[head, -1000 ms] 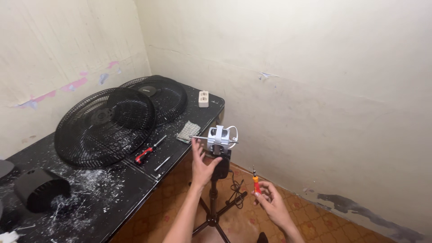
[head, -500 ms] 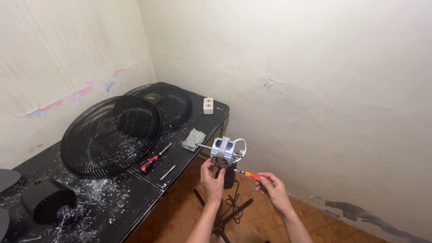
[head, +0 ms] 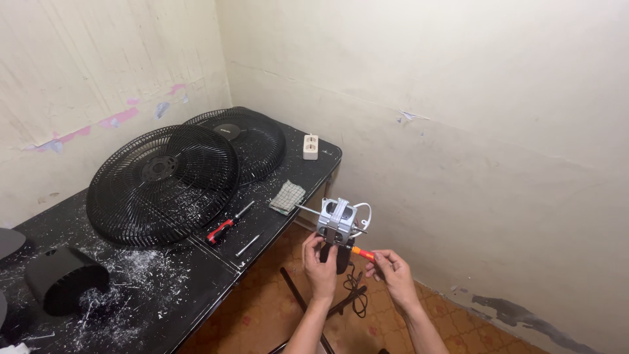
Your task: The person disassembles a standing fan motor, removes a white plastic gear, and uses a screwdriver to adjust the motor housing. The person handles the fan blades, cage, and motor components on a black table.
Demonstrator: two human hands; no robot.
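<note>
A bare silver fan motor (head: 337, 221) with a shaft sticking out to the left sits on top of a black stand (head: 342, 257). My left hand (head: 320, 267) grips the stand just below the motor. My right hand (head: 395, 273) holds an orange-handled screwdriver (head: 363, 254), its tip pointing at the motor's lower right side. A white cable (head: 364, 215) loops off the motor's right side.
A black table (head: 196, 262) stands to the left with two black fan grilles (head: 164, 183), a red-handled screwdriver (head: 226, 225), a thin metal rod (head: 250, 244), a folded cloth (head: 287, 196), a white socket block (head: 310, 147) and a black housing (head: 64, 278). Walls lie close behind and to the right.
My right hand has brought the screwdriver up from lower right to the motor's underside. The view has moved closer to the motor.
</note>
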